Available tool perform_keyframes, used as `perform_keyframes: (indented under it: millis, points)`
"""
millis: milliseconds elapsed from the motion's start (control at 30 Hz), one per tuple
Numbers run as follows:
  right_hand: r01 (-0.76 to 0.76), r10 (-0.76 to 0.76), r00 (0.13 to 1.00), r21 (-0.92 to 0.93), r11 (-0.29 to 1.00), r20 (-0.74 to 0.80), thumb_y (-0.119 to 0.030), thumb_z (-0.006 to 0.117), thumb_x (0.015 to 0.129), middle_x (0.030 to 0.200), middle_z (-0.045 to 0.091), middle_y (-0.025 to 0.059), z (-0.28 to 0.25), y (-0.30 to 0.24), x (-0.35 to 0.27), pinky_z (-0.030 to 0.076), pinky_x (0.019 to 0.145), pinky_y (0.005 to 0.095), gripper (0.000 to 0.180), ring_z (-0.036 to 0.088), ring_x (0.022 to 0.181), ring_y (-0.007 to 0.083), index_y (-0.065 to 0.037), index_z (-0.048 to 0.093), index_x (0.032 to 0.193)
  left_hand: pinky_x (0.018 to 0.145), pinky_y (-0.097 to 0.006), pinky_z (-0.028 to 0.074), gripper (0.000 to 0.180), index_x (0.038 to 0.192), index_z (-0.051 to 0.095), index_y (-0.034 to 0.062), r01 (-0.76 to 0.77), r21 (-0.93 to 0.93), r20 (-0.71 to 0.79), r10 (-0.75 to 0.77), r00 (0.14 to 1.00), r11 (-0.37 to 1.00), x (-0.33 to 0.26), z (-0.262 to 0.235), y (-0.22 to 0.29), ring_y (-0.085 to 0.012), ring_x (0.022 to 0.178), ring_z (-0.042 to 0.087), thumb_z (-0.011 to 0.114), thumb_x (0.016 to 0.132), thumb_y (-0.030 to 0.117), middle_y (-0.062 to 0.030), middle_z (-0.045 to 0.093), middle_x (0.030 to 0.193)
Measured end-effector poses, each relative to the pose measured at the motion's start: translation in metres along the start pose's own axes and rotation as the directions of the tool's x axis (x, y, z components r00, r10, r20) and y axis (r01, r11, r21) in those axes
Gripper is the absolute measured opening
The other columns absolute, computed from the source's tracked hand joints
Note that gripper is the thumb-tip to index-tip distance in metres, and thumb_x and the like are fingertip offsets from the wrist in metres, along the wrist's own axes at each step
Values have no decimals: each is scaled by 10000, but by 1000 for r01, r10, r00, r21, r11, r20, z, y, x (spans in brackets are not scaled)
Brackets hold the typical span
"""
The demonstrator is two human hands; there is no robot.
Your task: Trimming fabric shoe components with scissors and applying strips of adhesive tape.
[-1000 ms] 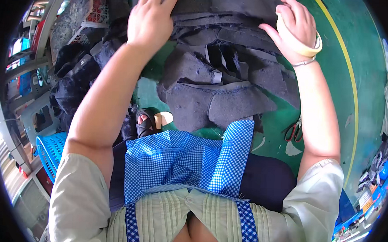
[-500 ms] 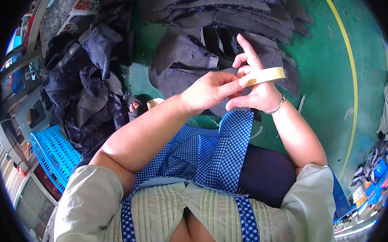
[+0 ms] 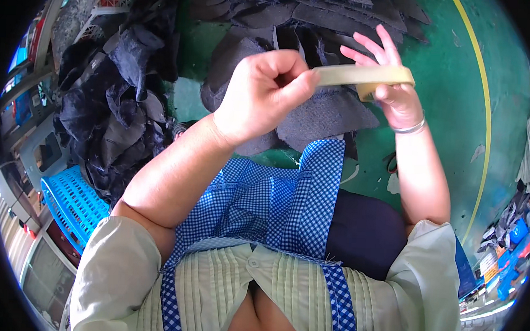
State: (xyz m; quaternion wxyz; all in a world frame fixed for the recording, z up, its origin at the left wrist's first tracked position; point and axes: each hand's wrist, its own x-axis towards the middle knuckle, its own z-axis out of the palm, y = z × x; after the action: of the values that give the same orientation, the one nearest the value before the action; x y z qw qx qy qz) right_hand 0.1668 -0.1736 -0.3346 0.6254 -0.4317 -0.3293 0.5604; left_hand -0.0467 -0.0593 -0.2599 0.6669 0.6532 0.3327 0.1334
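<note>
A strip of pale yellow adhesive tape point(image 3: 346, 75) stretches between my two hands, above the dark pieces of cloth. My left hand point(image 3: 265, 97) is closed, pinching the strip's free end between thumb and forefinger. At the other end, my right hand point(image 3: 401, 103) holds the tape roll point(image 3: 366, 92) near its thumb, while several of its fingers reach outward. Part of the roll is hidden by the strip and the hand. Below my hands lies a stack of dark grey fabric pieces point(image 3: 323, 118) with frayed edges. A blue checked apron point(image 3: 252, 185) covers my lap.
More layered grey fabric point(image 3: 342, 18) lies at the far side on the green floor point(image 3: 445, 96). To the left are a heap of dark cloth point(image 3: 116, 123) and a blue plastic basket point(image 3: 74, 204). Scissors point(image 3: 390, 163) lie partly behind my right forearm. A yellow line point(image 3: 483, 104) runs at right.
My hands have moved apart: the left went left and up, the right went right. A longer strip of tape now spans between them.
</note>
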Motion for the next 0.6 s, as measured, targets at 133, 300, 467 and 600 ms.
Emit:
perform_keyframes:
  millis: [133, 300, 467, 600]
  points:
    - [-326, 318, 940, -52, 944, -122, -296, 540, 940, 1120, 619, 123, -34, 15, -28, 479, 809, 280, 507, 624, 917, 178, -16, 405, 1341, 479, -264, 397, 214, 687, 568, 9, 159, 209, 49, -173, 984, 965, -14, 0, -38, -80, 513, 470, 646, 839, 138, -28, 512, 553]
    - [-229, 318, 947, -798, 557, -50, -236, 702, 827, 684, 565, 76, -40, 73, -37, 441, 598, 298, 248, 561, 641, 178, -27, 621, 721, 530, -371, 455, 246, 731, 602, 17, 180, 587, -64, -177, 982, 789, -24, 15, -134, -258, 533, 562, 642, 829, 239, -133, 591, 617]
    - [100, 269, 959, -994, -34, 87, -350, 677, 784, 806, 626, 84, -38, 138, -32, 453, 847, 377, 276, 597, 836, 262, -80, 624, 764, 735, -416, 528, 403, 856, 673, 52, 358, 888, -130, -587, 799, 290, 5, 24, -163, -317, 843, 656, 550, 869, 435, -138, 683, 914]
    - [45, 324, 946, -994, -98, 11, -353, 677, 781, 841, 636, 80, -31, 133, -31, 456, 849, 359, 276, 587, 898, 241, -80, 638, 783, 733, -417, 526, 363, 985, 625, 56, 134, 909, -4, -313, 950, 395, -4, 27, -143, -307, 873, 647, 616, 828, 383, -150, 649, 960]
